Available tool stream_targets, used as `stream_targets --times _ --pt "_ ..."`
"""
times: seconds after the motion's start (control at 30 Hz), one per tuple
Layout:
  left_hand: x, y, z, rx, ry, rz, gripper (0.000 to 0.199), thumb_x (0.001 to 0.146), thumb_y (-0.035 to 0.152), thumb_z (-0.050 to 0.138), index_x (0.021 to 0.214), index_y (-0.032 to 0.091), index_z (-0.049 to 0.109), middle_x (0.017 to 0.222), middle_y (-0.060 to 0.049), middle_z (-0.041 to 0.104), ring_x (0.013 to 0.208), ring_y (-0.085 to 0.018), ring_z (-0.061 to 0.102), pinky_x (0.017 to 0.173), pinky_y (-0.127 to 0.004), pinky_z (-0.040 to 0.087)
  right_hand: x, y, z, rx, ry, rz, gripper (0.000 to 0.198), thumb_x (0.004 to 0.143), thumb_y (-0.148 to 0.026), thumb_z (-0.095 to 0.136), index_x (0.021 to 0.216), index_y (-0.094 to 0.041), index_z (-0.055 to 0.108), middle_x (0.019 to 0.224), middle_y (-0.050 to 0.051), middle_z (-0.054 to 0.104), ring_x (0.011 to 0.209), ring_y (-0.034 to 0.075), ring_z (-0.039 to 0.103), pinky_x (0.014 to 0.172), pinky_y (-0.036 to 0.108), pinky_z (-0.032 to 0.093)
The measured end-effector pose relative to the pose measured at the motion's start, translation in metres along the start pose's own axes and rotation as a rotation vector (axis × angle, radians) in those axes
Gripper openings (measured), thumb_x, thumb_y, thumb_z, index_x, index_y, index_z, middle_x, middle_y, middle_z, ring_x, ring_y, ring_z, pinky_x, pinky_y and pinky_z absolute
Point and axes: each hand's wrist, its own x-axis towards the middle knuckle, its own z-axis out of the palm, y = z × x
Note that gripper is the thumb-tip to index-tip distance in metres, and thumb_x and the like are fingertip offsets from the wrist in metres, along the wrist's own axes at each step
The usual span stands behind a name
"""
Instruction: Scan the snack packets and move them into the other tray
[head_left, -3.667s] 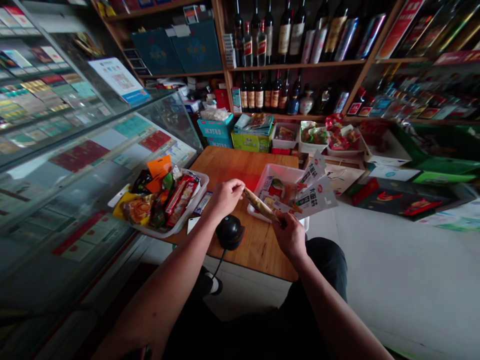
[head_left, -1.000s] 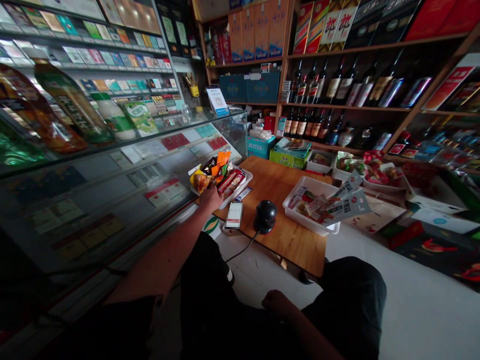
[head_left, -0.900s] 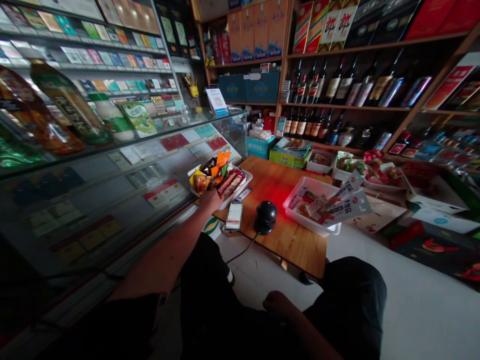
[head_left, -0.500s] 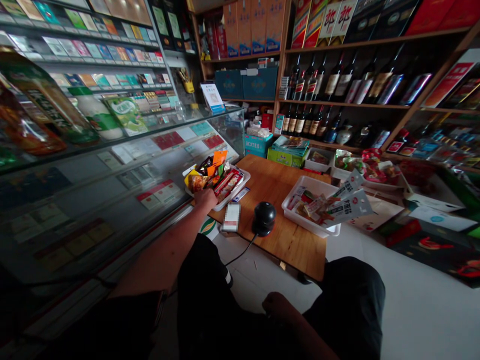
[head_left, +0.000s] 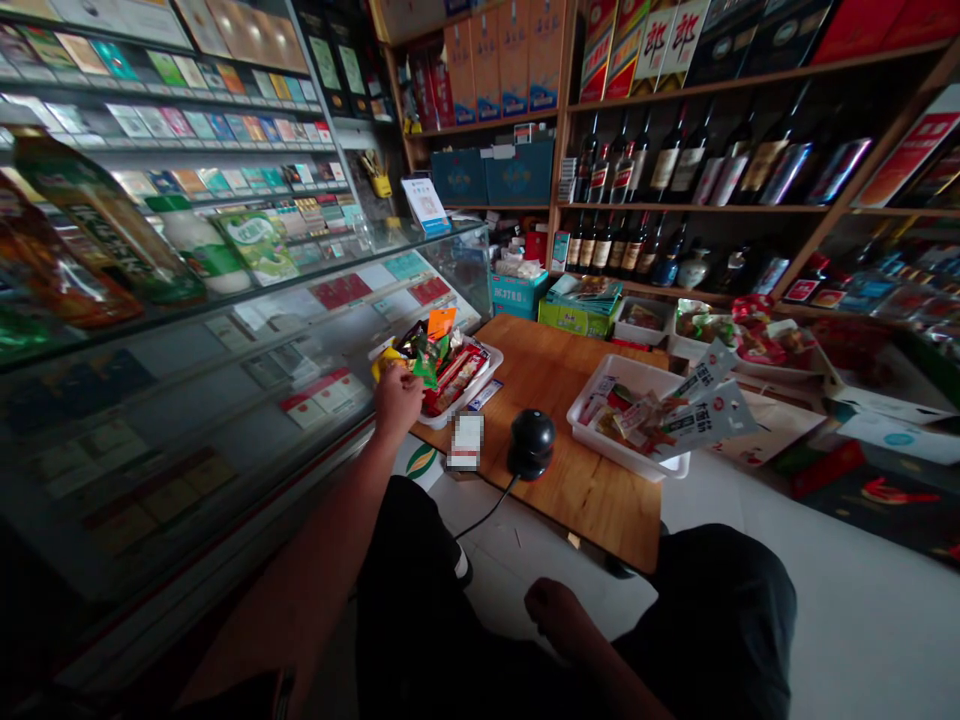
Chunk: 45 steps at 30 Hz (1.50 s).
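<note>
Snack packets fill the white tub left of the black corded device; the left hand reaches them, fingers bunched, grip unclear. Nearer the body than the device, the right hand is loosely fisted. Picking seems underway, with plenty left inside.

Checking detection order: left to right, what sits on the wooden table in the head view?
White plastic tray of colourful snack packets → black rounded corded device → white plastic bin holding silver-grey packets.
</note>
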Motion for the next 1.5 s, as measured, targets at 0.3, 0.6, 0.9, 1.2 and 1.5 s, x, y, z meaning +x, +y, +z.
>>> stream_targets --times 0.3,0.6,0.9,1.2,1.5 --pt "-0.125 0.038 -0.002 -0.659 -0.061 0.024 0.016 0.086 0.037 0.057 0.081 0.022 0.052 0.066 0.002 0.062 0.067 -0.019 0.069 0.064 -0.03 0.057 -0.029 -0.103 -0.039 0.176 0.22 -0.291 0.021 0.087 -0.034 0.054 0.09 -0.017 0.066 0.075 0.002 0.065 0.064 0.015 0.059 0.061 0.026 0.045" --pt "-0.175 0.063 0.003 -0.35 -0.055 0.422 0.008 0.092 0.026 0.055 0.085 0.023 0.057 0.099 -0.006 0.074 0.093 -0.021 0.07 0.084 -0.032 0.057 -0.04 -0.201 -0.098 0.398 0.382 -0.491 0.039 0.091 -0.047 0.061 0.116 -0.018 0.064 0.095 0.006 0.071 0.083 0.019 0.067 0.073 0.029 0.053" --pt "-0.2 0.086 0.036 -0.265 -0.223 0.856 0.016 0.097 0.019 0.05 0.105 0.022 0.064 0.141 -0.011 0.061 0.137 -0.025 0.053 0.114 -0.046 0.045 -0.012 -0.211 -0.113 0.418 0.541 -0.473 0.032 0.089 -0.046 0.058 0.089 -0.015 0.067 0.079 0.003 0.069 0.075 0.018 0.063 0.067 0.025 0.05" --pt "-0.106 0.098 0.049 -0.576 -0.582 0.456 0.027 0.097 0.039 0.055 0.105 0.017 0.067 0.097 -0.006 0.073 0.09 -0.019 0.069 0.08 -0.03 0.055 0.029 -0.218 -0.157 0.472 0.406 -0.564 0.034 0.082 -0.04 0.067 0.106 -0.015 0.069 0.092 0.006 0.073 0.08 0.019 0.067 0.075 0.03 0.055" --pt "-0.024 0.096 0.095 -0.555 -0.581 0.607 0.024 0.096 0.035 0.056 0.088 0.017 0.07 0.079 0.0 0.067 0.076 -0.015 0.06 0.072 -0.025 0.044 0.089 -0.235 -0.202 0.077 0.643 -0.44 0.022 0.082 -0.039 0.062 0.074 -0.018 0.065 0.066 -0.001 0.063 0.063 0.015 0.055 0.059 0.025 0.041"
